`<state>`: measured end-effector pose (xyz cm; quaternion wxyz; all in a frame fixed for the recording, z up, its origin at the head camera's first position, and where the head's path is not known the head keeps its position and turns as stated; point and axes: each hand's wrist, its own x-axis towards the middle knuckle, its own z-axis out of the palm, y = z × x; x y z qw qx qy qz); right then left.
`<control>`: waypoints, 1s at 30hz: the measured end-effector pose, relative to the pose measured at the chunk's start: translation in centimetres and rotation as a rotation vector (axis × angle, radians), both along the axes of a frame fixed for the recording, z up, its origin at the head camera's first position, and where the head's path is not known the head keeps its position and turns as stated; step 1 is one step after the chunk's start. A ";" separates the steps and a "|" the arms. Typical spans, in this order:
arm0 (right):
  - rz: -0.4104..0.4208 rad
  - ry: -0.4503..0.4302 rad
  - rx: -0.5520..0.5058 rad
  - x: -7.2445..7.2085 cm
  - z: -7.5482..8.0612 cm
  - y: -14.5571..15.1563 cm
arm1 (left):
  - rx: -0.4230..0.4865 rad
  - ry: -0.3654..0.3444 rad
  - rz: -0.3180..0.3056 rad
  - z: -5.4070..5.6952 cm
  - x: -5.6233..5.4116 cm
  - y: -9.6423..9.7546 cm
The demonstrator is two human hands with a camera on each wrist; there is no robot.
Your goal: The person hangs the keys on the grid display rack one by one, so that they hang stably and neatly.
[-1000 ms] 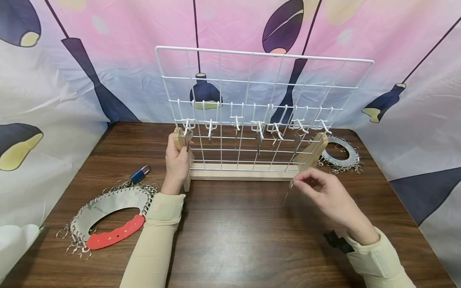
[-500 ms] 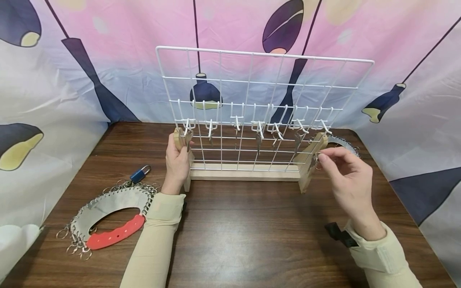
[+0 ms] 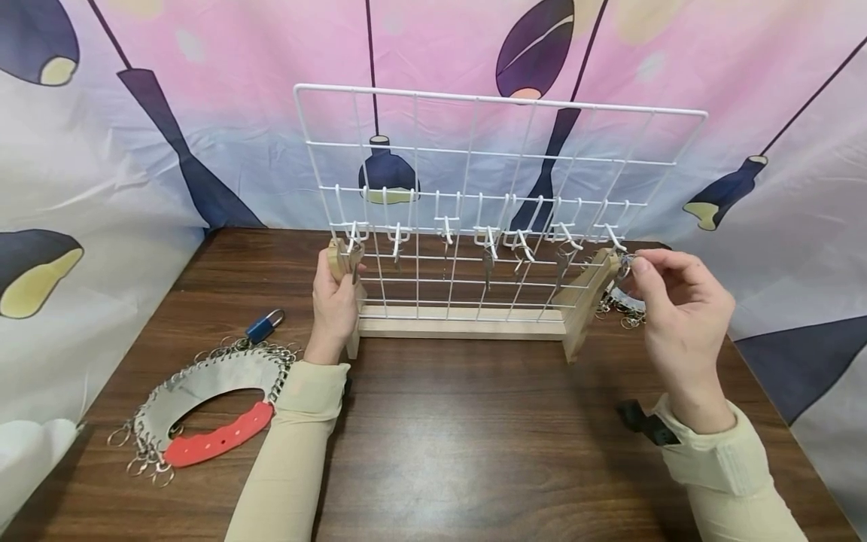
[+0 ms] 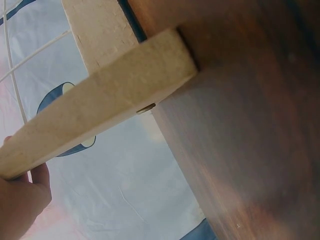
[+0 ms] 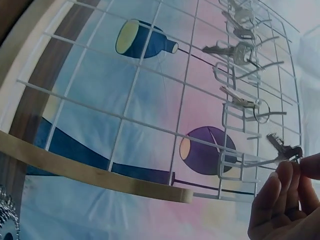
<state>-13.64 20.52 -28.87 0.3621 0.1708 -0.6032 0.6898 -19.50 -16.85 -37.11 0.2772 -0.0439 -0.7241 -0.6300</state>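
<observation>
In the head view, my left hand (image 3: 335,312) grips the left wooden upright of a white wire grid rack (image 3: 501,100); that upright (image 4: 110,95) crosses the left wrist view. My right hand (image 3: 687,324) pinches a silver key (image 5: 282,148) between thumb and fingertips. This key is right by the rightmost white hook (image 3: 615,239); whether its ring is round the hook, I cannot tell. Several other hooks along the grid carry hanging keys (image 5: 235,51). Below the grid runs a pale wooden base (image 3: 460,329), with the right upright (image 3: 588,305) beside my right hand.
At the left lies a curved metal plate (image 3: 240,367) with a red handle (image 3: 220,435) and many small rings. A blue padlock (image 3: 260,329) lies just behind it. Another ringed metal plate (image 3: 626,299) is partly hidden behind my right hand. Printed cloth hangs behind the table.
My right hand has moved up and to the right with the key, from below the base to the rightmost hook. My left hand has stayed on the upright.
</observation>
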 end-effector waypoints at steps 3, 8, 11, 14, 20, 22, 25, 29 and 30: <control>0.008 -0.008 -0.018 -0.2 0.4 0.0 | 0.004 0.002 -0.013 0.0 0.0 0.0; 0.022 -0.042 -0.008 -0.5 0.7 0.0 | -0.009 0.004 0.001 -0.2 0.0 -0.1; 0.018 -0.053 0.014 -0.7 0.7 0.2 | -0.012 0.008 0.006 -0.2 0.0 -0.2; 0.007 -0.052 0.027 -0.7 0.8 0.3 | 0.002 0.010 -0.016 -0.2 0.1 -0.2; -0.023 -0.064 0.071 -0.7 1.0 0.5 | 0.007 -0.002 -0.049 -0.1 0.1 -0.2; -0.016 -0.069 0.080 -0.7 1.0 0.6 | 0.008 -0.005 -0.053 -0.1 0.1 -0.3; 0.005 -0.066 0.074 -0.8 1.0 0.5 | 0.005 -0.010 -0.051 -0.1 0.1 -0.3; 0.007 -0.062 0.082 -0.9 0.9 0.6 | -0.007 -0.020 -0.031 -0.1 0.1 -0.2; 0.002 -0.062 0.087 -1.0 0.9 0.6 | -0.005 -0.016 -0.033 -0.1 0.1 -0.2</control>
